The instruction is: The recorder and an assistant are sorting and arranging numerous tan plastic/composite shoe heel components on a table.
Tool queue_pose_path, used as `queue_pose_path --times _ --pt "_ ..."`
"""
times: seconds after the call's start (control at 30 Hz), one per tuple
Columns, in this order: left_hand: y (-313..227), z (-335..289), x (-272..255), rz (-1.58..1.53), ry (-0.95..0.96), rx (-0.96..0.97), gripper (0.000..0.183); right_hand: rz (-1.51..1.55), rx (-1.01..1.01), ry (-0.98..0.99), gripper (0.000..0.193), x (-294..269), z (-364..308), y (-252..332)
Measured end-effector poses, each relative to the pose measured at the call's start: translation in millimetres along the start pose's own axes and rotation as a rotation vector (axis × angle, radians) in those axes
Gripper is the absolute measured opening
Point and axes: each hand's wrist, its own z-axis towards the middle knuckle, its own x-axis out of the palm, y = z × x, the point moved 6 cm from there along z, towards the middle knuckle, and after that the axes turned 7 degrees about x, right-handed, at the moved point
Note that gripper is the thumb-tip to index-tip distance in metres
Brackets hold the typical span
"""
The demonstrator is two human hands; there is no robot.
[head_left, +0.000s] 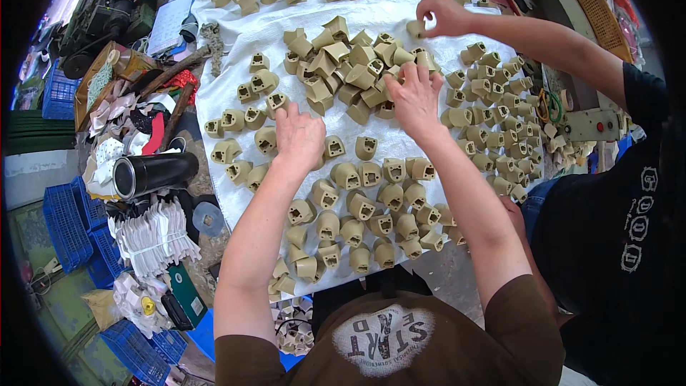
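Observation:
Many khaki, block-like hollow pieces, each with a squarish hole, lie on a white sheet (236, 28). My left hand (300, 134) is at the left of the middle heap, its fingers bent down and closed at a khaki hollow piece (276, 103) that shows past the fingertips. At the heap's right side, my right hand (414, 99) reaches in with curled fingers closed on a khaki piece, mostly hidden under them. Heaped pieces (325, 64) lie tumbled between and beyond my hands. Nearer me, rows of pieces (359, 206) stand with their holes showing.
At the right, a co-worker's hand (446, 16) holds a khaki piece over the sheet. More pieces (493, 93) stand in rows before that person. Clutter on the left includes a black cylinder (157, 174), bundled white sheets (158, 236) and blue crates (66, 225).

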Motion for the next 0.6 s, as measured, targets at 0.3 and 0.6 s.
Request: queue_pose_path --times 0.3,0.6 --pt "7.0 -13.7 -15.9 -0.400 -0.266 -0.014 0.010 0.063 -0.204 0.061 0.010 4.3 -10.0 -11.6" --pt "-38.3 9.5 -26.3 -0.575 -0.436 0.104 0.053 0.537 0.130 0.134 0.012 -2.2 -38.3 -40.8"
